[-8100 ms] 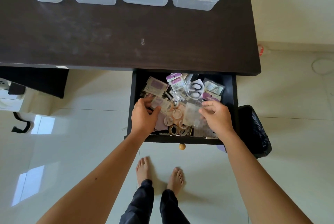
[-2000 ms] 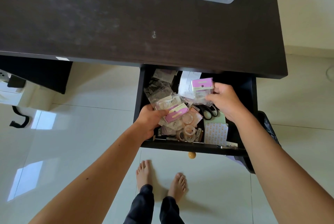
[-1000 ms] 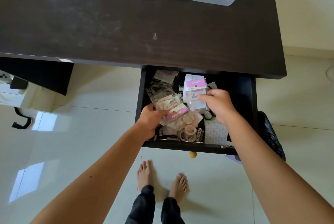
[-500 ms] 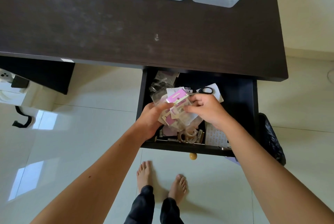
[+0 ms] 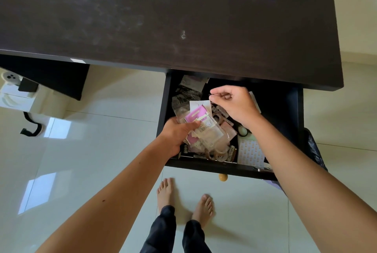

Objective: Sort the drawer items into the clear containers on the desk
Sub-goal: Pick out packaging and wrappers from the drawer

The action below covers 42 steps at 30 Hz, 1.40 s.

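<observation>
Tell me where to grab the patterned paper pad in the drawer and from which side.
Take the patterned paper pad by its right long edge, coming straight down from above. It lies flat against the drawer floor at the front, with bare floor to its right; its left edge sits beside the tape rolls, and the right hand already hovers nearest.

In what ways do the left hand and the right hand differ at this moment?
The left hand grips a stack of clear packets, one with a pink card; the right hand has its fingers curled and seems to pinch something tiny, too small to identify. The left hand is near the drawer's front left side; the right hand is farther back, toward the desk. Both are over the open drawer.
</observation>
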Each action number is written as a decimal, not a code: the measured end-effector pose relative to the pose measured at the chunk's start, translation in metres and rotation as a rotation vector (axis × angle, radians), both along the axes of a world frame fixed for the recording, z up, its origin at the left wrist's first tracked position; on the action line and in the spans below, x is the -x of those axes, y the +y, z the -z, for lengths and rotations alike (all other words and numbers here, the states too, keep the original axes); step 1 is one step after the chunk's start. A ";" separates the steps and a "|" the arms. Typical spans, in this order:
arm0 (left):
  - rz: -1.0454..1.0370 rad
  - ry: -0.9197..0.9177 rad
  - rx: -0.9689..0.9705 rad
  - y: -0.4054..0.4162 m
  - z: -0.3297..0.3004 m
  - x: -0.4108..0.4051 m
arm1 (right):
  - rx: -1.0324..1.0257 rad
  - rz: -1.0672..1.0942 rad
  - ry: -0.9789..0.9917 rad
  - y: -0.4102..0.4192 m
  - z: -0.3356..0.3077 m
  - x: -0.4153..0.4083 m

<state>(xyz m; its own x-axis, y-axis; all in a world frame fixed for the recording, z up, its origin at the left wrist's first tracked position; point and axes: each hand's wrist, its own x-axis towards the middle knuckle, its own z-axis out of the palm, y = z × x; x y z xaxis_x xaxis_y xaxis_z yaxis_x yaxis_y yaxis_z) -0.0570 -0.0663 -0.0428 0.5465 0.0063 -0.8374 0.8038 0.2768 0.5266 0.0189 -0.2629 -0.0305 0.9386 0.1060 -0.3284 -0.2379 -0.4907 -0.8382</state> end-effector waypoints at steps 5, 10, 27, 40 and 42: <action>0.003 0.050 -0.026 0.000 0.008 -0.002 | 0.088 0.046 -0.035 0.018 0.020 -0.024; 0.006 0.044 -0.030 0.001 0.011 -0.002 | 0.259 0.079 -0.025 0.044 0.025 -0.033; -0.015 0.060 -0.006 0.000 0.007 -0.002 | 0.049 0.160 0.123 0.027 0.011 -0.032; -0.003 0.011 0.040 0.001 -0.006 0.000 | -0.227 0.139 0.189 -0.031 -0.019 0.030; -0.004 0.006 0.025 0.000 -0.008 0.000 | -0.293 0.122 0.230 -0.037 -0.026 0.041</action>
<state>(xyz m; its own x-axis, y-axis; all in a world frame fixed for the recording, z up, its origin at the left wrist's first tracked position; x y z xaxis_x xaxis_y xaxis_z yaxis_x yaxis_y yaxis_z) -0.0565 -0.0660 -0.0351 0.5416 -0.0127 -0.8405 0.8057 0.2931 0.5148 -0.0218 -0.3001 -0.0048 0.8554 0.1188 -0.5042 -0.4778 -0.1950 -0.8566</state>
